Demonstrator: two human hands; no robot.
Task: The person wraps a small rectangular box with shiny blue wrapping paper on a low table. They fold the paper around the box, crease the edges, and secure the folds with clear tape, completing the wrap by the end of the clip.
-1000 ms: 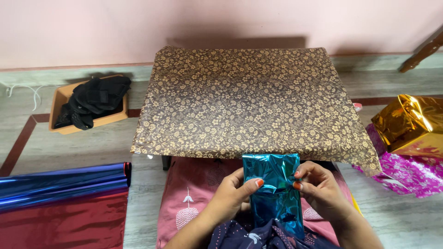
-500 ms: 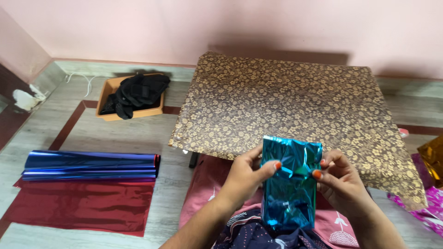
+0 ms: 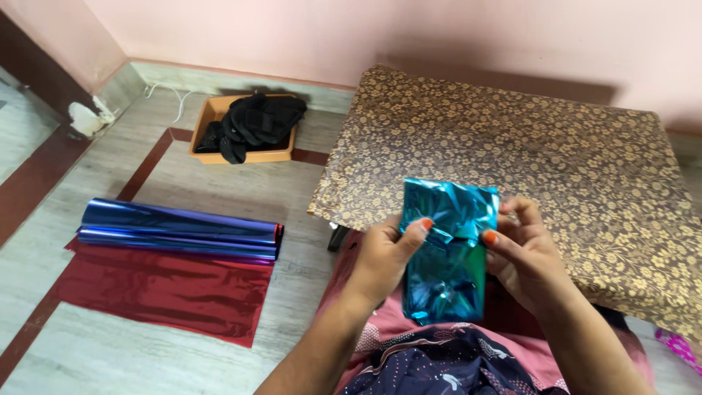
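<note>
Pink wall point(image 3: 292, 29), grey floor point(image 3: 219, 190)

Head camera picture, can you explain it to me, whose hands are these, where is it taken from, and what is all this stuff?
The picture comes from a camera worn on a person's head, looking down, so the two bare hands belong to the wearer. The left hand and right hand together hold a shiny teal foil packet upright over the lap. Just beyond it stands a low table under a brown flowered cloth. On the floor to the left lie a flat red foil sheet with blue foil rolls along its far edge. Further back, an orange tray holds dark cloth items.
</note>
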